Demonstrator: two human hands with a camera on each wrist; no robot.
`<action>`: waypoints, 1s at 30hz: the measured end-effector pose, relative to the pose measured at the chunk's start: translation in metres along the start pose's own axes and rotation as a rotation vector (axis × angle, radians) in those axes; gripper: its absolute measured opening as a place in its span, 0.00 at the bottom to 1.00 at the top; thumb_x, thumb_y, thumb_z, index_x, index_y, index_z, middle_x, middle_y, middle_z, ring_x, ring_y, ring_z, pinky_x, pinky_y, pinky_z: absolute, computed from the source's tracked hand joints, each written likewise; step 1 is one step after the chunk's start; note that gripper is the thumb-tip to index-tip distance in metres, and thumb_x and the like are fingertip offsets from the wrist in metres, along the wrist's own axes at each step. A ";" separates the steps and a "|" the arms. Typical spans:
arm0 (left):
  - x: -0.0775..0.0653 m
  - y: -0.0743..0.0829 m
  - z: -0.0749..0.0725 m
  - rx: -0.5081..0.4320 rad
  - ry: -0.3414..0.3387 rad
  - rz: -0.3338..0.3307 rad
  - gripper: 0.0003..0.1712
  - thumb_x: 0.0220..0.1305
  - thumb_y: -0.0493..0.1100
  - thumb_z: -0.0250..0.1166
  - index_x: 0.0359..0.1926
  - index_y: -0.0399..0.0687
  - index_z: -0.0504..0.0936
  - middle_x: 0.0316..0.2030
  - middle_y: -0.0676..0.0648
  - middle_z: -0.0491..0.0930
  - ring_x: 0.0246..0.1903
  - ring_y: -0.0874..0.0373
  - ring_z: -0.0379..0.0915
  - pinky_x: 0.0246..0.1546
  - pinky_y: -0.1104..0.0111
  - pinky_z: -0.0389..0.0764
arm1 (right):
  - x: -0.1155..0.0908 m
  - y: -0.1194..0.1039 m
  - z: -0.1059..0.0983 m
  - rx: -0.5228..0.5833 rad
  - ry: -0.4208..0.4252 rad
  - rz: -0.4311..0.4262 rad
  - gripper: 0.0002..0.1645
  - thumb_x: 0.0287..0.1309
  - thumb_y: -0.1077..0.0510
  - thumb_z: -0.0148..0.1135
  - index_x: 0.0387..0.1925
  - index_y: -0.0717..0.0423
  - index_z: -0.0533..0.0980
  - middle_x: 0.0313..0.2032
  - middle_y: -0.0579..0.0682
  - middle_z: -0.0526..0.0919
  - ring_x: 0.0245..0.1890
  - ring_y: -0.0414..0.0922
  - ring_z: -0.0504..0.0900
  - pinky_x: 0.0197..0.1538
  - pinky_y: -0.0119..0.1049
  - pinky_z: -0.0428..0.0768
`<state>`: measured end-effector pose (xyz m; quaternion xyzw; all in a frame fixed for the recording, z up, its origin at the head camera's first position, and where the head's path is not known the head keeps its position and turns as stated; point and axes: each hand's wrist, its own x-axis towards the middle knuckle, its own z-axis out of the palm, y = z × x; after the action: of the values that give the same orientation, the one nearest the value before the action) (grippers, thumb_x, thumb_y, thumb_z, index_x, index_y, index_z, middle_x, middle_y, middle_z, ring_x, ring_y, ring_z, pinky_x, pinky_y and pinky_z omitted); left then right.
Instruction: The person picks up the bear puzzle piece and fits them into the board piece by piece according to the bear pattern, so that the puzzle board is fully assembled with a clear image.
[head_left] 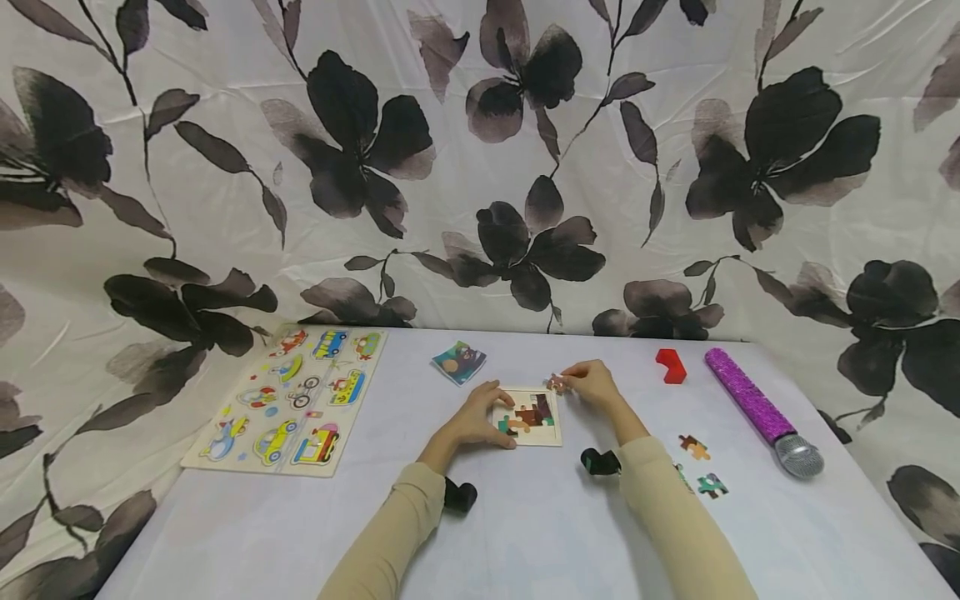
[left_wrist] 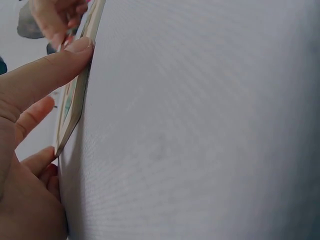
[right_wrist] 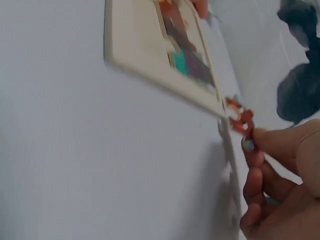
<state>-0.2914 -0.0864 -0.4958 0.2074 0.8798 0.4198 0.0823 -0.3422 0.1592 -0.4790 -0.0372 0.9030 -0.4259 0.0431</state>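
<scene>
A small wooden puzzle board [head_left: 543,439], partly filled with coloured pieces, lies on the white table. My left hand [head_left: 477,415] holds it at the left, thumb on the near edge and fingers round toward the far side. In the left wrist view the thumb [left_wrist: 55,72] presses on the board's edge [left_wrist: 75,107]. Just past the board's far right corner, my right hand [head_left: 596,385] pinches a reddish-brown jigsaw piece [head_left: 556,383] between thumb and fingertips. The right wrist view shows this piece [right_wrist: 242,117] raised beside the board's corner [right_wrist: 140,62].
Loose jigsaw pieces [head_left: 712,486] lie by my right forearm. Behind the board is a small picture card [head_left: 459,362]. A vehicle puzzle board [head_left: 300,400] lies left; a red block [head_left: 671,367] and a purple glittery microphone [head_left: 750,396] lie right. A floral cloth [head_left: 517,167] hangs behind.
</scene>
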 end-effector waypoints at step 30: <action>-0.001 0.003 0.000 0.014 0.007 -0.025 0.41 0.35 0.43 0.79 0.53 0.38 0.72 0.68 0.33 0.55 0.69 0.39 0.45 0.69 0.49 0.48 | -0.043 -0.013 0.027 -0.403 -0.122 -0.376 0.21 0.54 0.52 0.67 0.49 0.57 0.81 0.56 0.57 0.74 0.56 0.64 0.67 0.52 0.61 0.67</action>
<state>-0.2897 -0.0851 -0.4934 0.1957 0.8854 0.4134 0.0832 -0.2964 0.1345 -0.4837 -0.2374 0.9424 -0.2353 0.0094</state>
